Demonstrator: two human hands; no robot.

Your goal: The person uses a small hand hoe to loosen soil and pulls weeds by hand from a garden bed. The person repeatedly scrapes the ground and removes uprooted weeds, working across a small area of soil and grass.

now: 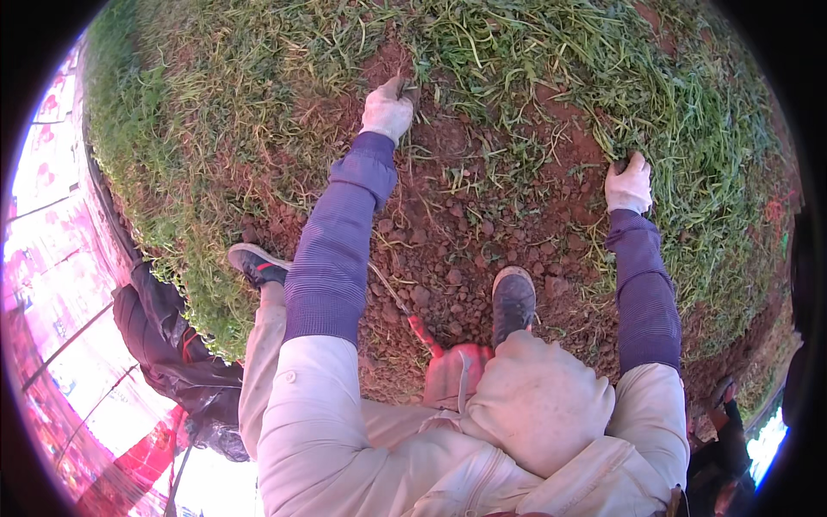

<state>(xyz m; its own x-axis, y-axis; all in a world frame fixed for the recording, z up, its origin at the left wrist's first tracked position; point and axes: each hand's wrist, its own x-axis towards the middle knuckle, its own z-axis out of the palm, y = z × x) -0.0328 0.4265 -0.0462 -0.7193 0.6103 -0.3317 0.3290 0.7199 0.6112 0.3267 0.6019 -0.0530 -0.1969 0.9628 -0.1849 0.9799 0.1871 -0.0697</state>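
Note:
My left hand (389, 111), in a pale glove with dark finger areas, is curled low over reddish soil at the edge of the cut green plants (478, 45). A bit of greenery shows at its fingertips; whether they grip it is unclear. My right hand (628, 184), gloved alike, is curled against leafy stems at the right, its fingertips partly hidden among them. Between my feet lies a thin metal-shafted hand tool (423, 331) with a red handle. Its far end is hard to make out.
Loose clods of soil (452, 278) surround my dark shoes (515, 300). Red fabric (452, 375) lies by my bent knee. A black plastic sheet or bag (174, 349) and pale printed sheeting (64, 252) border the plants at left. Part of another person (723, 426) shows at lower right.

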